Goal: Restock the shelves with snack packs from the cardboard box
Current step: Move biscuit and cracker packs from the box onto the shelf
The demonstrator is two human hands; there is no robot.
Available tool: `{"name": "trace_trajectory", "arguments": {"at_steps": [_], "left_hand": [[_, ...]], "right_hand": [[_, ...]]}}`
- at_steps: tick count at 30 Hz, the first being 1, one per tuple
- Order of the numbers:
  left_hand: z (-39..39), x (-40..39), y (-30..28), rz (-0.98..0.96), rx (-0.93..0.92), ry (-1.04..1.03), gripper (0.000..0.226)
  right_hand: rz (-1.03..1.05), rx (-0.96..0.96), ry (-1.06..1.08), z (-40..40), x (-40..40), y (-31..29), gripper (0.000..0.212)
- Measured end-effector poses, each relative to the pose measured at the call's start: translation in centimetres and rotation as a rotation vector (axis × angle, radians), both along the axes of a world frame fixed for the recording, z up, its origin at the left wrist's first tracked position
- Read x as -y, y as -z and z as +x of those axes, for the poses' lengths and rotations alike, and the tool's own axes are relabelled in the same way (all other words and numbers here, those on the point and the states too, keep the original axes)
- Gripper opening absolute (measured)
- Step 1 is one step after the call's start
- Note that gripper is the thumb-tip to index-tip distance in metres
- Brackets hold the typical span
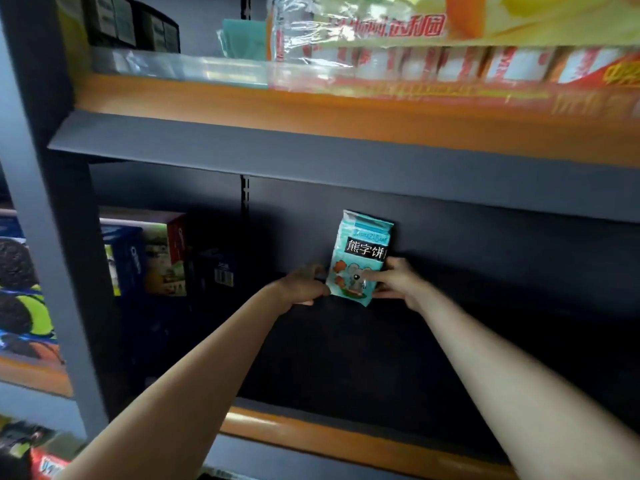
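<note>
A light blue snack pack (360, 251) with a cartoon mouse and a black label stands upright at the back of the dark middle shelf (346, 358), against the rear panel. My left hand (304, 284) grips its lower left corner. My right hand (398, 280) holds its lower right side, thumb across the front of the pack. Both arms reach deep into the shelf. The cardboard box is not in view.
Several cookie boxes (156, 254) stand at the left end of the same shelf. The shelf above (311, 109) holds wrapped packs of snacks behind an orange rim. A grey upright (45, 237) bounds the left side, with more cookie packs (20, 296) beyond it.
</note>
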State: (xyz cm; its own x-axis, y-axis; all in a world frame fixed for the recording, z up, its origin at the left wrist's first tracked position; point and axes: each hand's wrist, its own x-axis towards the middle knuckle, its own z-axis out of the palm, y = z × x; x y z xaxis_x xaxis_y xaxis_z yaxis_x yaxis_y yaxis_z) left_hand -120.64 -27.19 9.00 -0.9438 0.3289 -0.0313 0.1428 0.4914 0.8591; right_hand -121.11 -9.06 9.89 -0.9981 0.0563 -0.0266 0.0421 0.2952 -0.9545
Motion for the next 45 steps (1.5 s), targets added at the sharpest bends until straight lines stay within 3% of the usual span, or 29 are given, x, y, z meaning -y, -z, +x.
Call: {"name": "trace_trajectory", "arguments": {"at_steps": [8,15,17,19,21,24,27,29,34,38,45], "left_hand": [[-0.1,-2.2,0.0,-0.080,-0.068,-0.044,0.042],[1.7,-4.0,-1.0,-0.258,-0.097,-0.253,0.035],[2.3,-4.2,-0.9,-0.224,-0.080,-0.331,0.038],[2.7,-4.2,-0.2,-0.181,-0.074,-0.399,0.047],[4.6,-4.5,0.3,-0.144,-0.092,-0.493,0.044],[8.5,-5.7,-0.3,0.063,-0.170,-0.742,0.031],[13.9,-7.1,-1.2,0.381,-0.256,-0.913,0.036],[18.8,-7.9,-1.1,0.437,-0.286,-1.028,0.028],[32.7,-6.3,2.1,0.442,-0.273,-1.284,0.027],[46.8,-1.1,8.2,0.427,-0.141,-1.608,0.006],[70.7,1.4,16.8,0.288,0.158,-1.982,0.014]], "right_hand": [[0.240,-0.136,0.133,-1.3,0.3,1.0,0.024],[0.241,-0.146,0.111,-0.3,-1.1,0.0,0.038],[0.205,-0.138,0.126,0.2,-1.2,-0.4,0.039],[0.183,-0.133,0.158,1.1,-1.4,-0.7,0.032],[0.183,-0.151,0.154,2.8,-1.8,-0.8,0.008],[0.089,-0.138,-0.054,7.0,-1.7,-1.5,0.014],[0.042,-0.211,-0.236,12.4,-0.8,-2.0,0.021],[0.016,-0.260,-0.345,16.5,-0.1,-1.7,0.026],[0.111,-0.159,-0.620,26.5,3.5,1.4,0.014],[0.265,0.037,-0.994,35.5,8.8,6.6,0.009],[0.502,0.156,-1.614,56.3,16.0,13.8,0.010]]}}
